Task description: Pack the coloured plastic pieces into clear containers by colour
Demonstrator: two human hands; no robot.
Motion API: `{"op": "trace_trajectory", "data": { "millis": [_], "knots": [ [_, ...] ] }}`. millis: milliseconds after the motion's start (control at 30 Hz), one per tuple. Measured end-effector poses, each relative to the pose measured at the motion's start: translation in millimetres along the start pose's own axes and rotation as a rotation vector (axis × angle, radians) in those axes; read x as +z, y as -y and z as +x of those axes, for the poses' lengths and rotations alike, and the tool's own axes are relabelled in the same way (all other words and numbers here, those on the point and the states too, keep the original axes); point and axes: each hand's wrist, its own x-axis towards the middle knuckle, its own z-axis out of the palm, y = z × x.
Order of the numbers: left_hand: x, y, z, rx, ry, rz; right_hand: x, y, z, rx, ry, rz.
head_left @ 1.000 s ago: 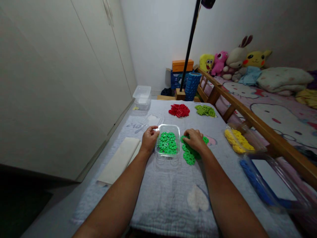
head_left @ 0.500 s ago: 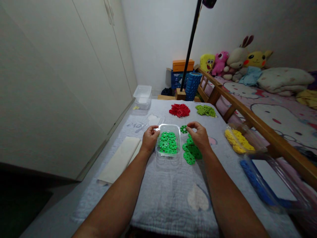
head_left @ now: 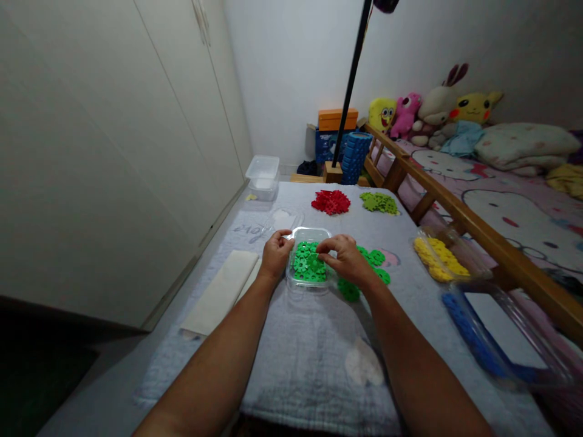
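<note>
A clear plastic container (head_left: 310, 285) stands on the cloth in front of me, with several green notched plastic discs (head_left: 303, 267) lying in it. My left hand (head_left: 276, 255) is closed on its left rim, thumb and fingers pinching the edge. Over the container's right side, my right hand (head_left: 344, 258) pinches a green disc (head_left: 315, 262) just above the others; the fingers partly hide it. Beneath and beyond the right wrist lies a loose pile of green discs (head_left: 348, 290), partly covered by that hand.
Farther back are a red pile (head_left: 331, 202) and a lime-green pile (head_left: 379, 203). To the right stand containers of yellow pieces (head_left: 439, 258) and blue pieces (head_left: 473, 337). A folded cream cloth (head_left: 221, 291) lies left; an open clear box (head_left: 263, 182) sits at the far-left corner. A wooden bed rail (head_left: 455, 200) borders the right.
My right hand has moved left with a green disc, from above the loose pile to over the container. My left hand has stayed on the rim.
</note>
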Motion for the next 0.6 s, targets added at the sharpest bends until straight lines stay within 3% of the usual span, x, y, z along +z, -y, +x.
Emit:
{"op": "trace_trajectory", "data": {
  "millis": [600],
  "knots": [
    [-0.5, 2.8, 1.9, 0.022, 0.009, -0.006, 17.8, 13.5, -0.9, -0.025, 0.121, -0.074]
  ]
}}
